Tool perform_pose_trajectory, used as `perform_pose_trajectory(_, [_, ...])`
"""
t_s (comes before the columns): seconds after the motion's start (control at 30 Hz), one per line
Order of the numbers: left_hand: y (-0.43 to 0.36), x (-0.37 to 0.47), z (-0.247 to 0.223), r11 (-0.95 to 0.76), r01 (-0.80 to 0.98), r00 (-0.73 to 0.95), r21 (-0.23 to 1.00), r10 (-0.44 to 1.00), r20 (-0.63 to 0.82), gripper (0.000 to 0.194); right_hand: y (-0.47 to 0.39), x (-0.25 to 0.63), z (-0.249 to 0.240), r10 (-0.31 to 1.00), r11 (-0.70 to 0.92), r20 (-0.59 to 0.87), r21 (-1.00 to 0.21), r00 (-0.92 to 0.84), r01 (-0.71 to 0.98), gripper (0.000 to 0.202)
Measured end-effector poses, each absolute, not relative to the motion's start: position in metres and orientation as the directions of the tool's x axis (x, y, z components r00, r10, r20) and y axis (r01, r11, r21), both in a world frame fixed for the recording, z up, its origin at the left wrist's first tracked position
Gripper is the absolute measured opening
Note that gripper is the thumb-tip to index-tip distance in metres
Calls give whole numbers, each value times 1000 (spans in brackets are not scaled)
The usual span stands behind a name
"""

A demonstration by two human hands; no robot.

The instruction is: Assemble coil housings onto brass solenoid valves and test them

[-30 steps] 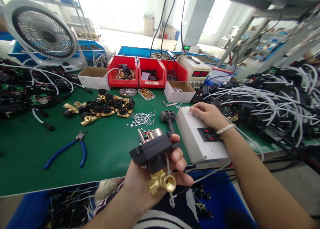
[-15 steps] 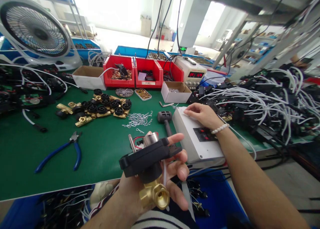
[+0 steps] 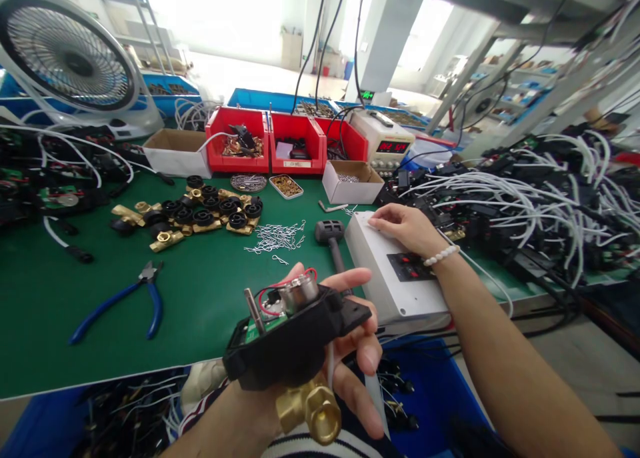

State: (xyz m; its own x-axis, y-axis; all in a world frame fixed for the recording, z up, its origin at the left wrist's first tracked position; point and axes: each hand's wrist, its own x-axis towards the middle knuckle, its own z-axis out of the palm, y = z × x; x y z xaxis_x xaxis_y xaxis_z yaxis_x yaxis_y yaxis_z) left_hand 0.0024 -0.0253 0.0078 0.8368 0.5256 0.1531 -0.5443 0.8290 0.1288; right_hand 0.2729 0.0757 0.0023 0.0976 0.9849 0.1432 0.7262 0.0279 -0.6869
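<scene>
My left hand (image 3: 355, 351) holds a black valve actuator (image 3: 285, 345) from below, tilted so its open top shows a motor, red wire, metal pin and green board. A brass valve body (image 3: 315, 408) hangs under it. My right hand (image 3: 407, 228) rests with its fingertips on the far end of a white box (image 3: 385, 291) that has a black and red terminal panel; its fingers are close together, and whatever is under the fingertips is too small to tell. Between the hands, a black mallet (image 3: 330, 235) lies beside the box.
Blue-handled cutters (image 3: 150, 291) lie at the left. Behind are brass valves (image 3: 200, 211), metal clips (image 3: 280, 237), red bins (image 3: 239, 145) and a power supply (image 3: 383, 138). White-cabled units (image 3: 505, 205) pile up at right. Blue crates (image 3: 435, 391) stand below the table edge.
My left hand has turned and lowered the actuator slightly, and more of its open inside faces the camera. My right hand has stayed in place on the white box.
</scene>
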Motion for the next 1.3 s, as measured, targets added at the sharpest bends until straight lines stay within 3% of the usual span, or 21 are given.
perform_pose_trajectory(0.27, [-26,-3,5,783,-601,800,164,587,127,56,72,265,6,980,15,142,-744,137,668,26])
perform_pose_trajectory(0.43, [-22,-1,0,787,-596,801,164,567,189,50,76,273,5,956,40,197,-822,217,568,26])
perform_pose_trajectory(0.53, [-21,-1,2,743,-640,769,195,619,161,43,74,288,15,862,111,325,-870,389,480,22])
perform_pose_trajectory(0.67, [-25,-3,10,625,-753,634,207,773,-27,41,29,272,36,683,294,496,-858,536,420,19])
perform_pose_trajectory(0.73, [-29,-1,13,547,-805,547,231,834,-68,33,-12,235,38,731,451,580,-806,359,385,21])
perform_pose_trajectory(0.83, [-34,4,14,415,-845,408,337,908,-96,25,-70,159,21,904,411,424,-830,-53,376,39])
perform_pose_trajectory(0.87, [-34,6,13,377,-851,371,365,924,-89,24,-82,137,11,913,396,398,-817,-85,419,50])
perform_pose_trajectory(0.9, [-33,8,10,345,-857,343,383,936,-76,25,-90,118,1,878,442,477,-773,-43,455,58])
perform_pose_trajectory(1.0, [-20,6,-3,306,-849,334,431,943,-12,33,-92,90,-18,803,472,591,-710,76,523,52])
perform_pose_trajectory(1.1, [-5,-7,-7,292,-753,371,590,929,13,39,-83,98,-14,757,504,647,-669,94,547,41])
perform_pose_trajectory(1.17, [-4,-20,1,263,-683,374,681,927,17,58,-80,110,-4,730,504,678,-620,87,602,39])
perform_pose_trajectory(1.23, [-13,-32,14,294,-617,371,729,927,-60,75,-80,117,6,717,488,693,-578,77,654,36])
perform_pose_trajectory(1.3, [-25,-41,25,293,-569,351,768,932,-95,77,-80,120,13,720,436,681,-592,132,677,24])
